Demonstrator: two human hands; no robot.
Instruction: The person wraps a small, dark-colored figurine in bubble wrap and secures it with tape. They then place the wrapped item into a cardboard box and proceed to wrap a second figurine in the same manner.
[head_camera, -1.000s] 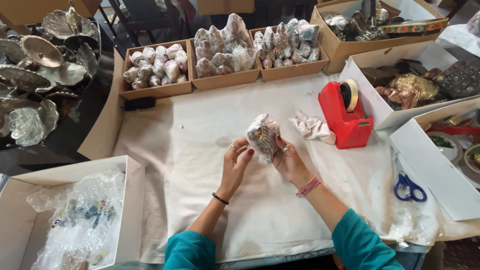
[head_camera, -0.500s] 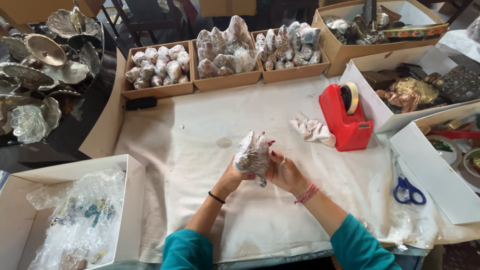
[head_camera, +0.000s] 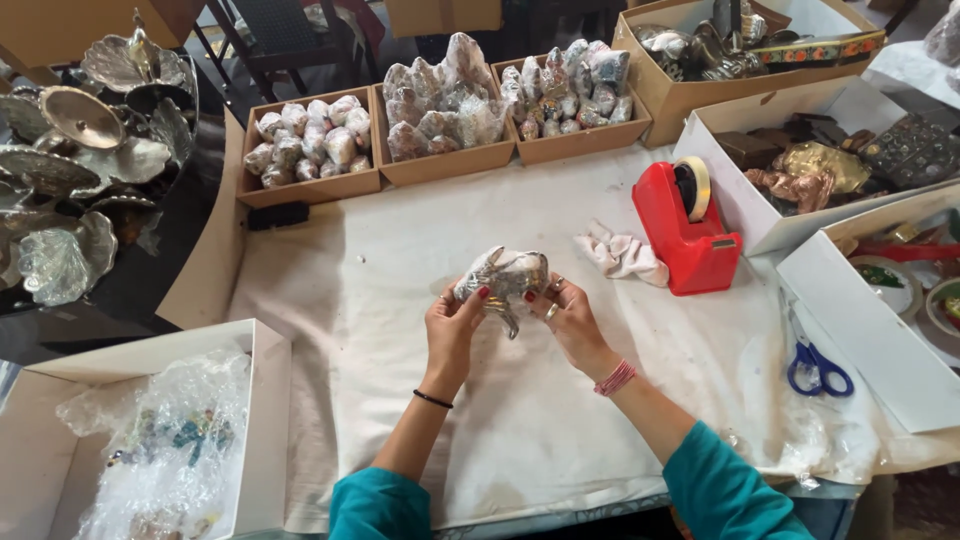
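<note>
Silver-coloured and partly swathed in clear plastic wrap, a small metal figurine (head_camera: 503, 283) is being held above the middle of the white cloth (head_camera: 420, 260) covering the table. The person's left hand (head_camera: 453, 325) is curling around its left end, fingers closed on it from below and thumb pressing on top, while the right hand (head_camera: 572, 322) is gripping the right end, fingertips pinching the wrap. Both hands are closed firmly on the piece, and it is hanging clear of the cloth. Judging from the grip, the slick film could be slipping under the fingers, and the figurine, with a thin part poking out beneath, might be dropping onto the table or tearing the wrap. A red tape dispenser (head_camera: 685, 230) is standing near to the right, and blue-handled scissors (head_camera: 815, 365) are lying further off.
</note>
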